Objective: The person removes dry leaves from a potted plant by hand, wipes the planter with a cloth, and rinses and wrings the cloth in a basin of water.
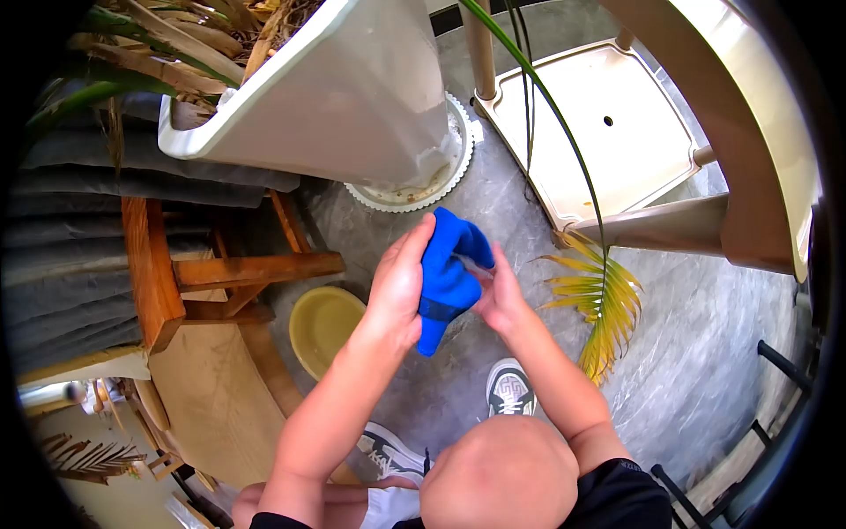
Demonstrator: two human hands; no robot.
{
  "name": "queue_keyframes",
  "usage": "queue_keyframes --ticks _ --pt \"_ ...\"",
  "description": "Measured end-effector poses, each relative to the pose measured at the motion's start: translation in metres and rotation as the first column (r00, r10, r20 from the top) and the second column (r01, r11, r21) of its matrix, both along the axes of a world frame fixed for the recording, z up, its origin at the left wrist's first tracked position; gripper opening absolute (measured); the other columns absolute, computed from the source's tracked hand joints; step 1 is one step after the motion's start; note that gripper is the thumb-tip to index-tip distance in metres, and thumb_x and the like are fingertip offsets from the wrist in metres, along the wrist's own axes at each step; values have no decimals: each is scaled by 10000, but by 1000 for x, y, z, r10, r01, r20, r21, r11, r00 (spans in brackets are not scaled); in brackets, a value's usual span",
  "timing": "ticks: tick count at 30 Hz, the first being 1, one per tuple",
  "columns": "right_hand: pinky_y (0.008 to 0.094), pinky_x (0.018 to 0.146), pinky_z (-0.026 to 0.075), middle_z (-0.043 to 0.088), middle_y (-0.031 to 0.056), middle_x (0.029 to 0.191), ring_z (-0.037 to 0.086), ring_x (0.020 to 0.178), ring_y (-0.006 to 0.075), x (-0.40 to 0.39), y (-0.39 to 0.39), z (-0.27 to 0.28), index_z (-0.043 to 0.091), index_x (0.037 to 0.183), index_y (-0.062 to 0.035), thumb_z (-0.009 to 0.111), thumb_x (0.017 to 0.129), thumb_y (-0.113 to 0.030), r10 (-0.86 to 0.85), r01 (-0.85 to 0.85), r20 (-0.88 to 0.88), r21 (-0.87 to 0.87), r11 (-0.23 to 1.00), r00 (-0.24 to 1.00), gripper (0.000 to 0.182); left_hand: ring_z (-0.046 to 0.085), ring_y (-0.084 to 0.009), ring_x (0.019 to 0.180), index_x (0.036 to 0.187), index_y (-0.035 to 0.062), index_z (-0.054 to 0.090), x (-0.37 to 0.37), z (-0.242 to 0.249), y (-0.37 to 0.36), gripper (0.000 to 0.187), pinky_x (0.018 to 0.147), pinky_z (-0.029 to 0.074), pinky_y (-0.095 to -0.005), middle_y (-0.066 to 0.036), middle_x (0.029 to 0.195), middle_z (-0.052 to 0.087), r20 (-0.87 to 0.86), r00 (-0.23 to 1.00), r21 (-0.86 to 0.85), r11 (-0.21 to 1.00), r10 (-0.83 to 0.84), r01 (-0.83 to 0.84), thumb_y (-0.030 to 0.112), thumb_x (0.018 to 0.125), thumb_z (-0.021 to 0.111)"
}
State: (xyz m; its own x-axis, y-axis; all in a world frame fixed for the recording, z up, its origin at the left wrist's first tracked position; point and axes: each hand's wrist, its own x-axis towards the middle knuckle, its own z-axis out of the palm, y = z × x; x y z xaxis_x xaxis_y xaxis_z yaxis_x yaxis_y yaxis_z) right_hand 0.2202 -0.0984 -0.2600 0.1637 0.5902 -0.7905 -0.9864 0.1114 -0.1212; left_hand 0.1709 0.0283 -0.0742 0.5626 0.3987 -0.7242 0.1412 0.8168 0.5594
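A bunched blue cloth (pixel 451 275) with a darker band near its lower end is held between my two hands, above the grey floor. My left hand (pixel 401 278) grips it from the left, thumb pointing up along its edge. From the right, my right hand (pixel 500 291) holds the cloth's other side, its fingers partly hidden behind the fabric. Folds in the cloth open toward the right hand. Below and left of the cloth, a yellowish basin (pixel 322 328) rests on the floor.
A tall white planter (pixel 344 97) stands on a round saucer (pixel 463 141) ahead. To the right are a beige plastic shelf (pixel 608 119) and a drooping, yellowing palm frond (pixel 608 300). At left stands a wooden stool (pixel 154 273) beside a brown board (pixel 216 388).
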Motion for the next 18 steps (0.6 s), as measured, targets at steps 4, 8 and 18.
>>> queue_keyframes --ticks 4,8,18 --pt "393 1182 328 597 139 1384 513 1351 259 19 -12 79 501 1425 -66 520 1023 -542 2 108 -221 484 868 975 624 608 -94 817 1084 37 679 0 -6 -9 335 747 503 -263 -10 895 661 35 999 301 953 15 -25 348 1066 555" --pt "342 1090 413 654 76 1260 587 1207 185 46 -9 92 551 1299 -59 671 996 -246 -133 -37 480 329 944 867 375 584 -68 853 1136 21 684 -18 -34 -7 336 791 473 -240 -1 954 665 -35 997 537 840 -74 81 324 1072 551" --pt "326 903 514 646 113 1107 655 1021 205 70 -5 138 425 1299 -24 833 804 -43 47 -138 998 -41 990 41 642 641 -140 1033 1301 -14 520 -27 -18 6 495 962 498 -318 -62 1163 677 28 997 719 695 -77 33 101 895 778"
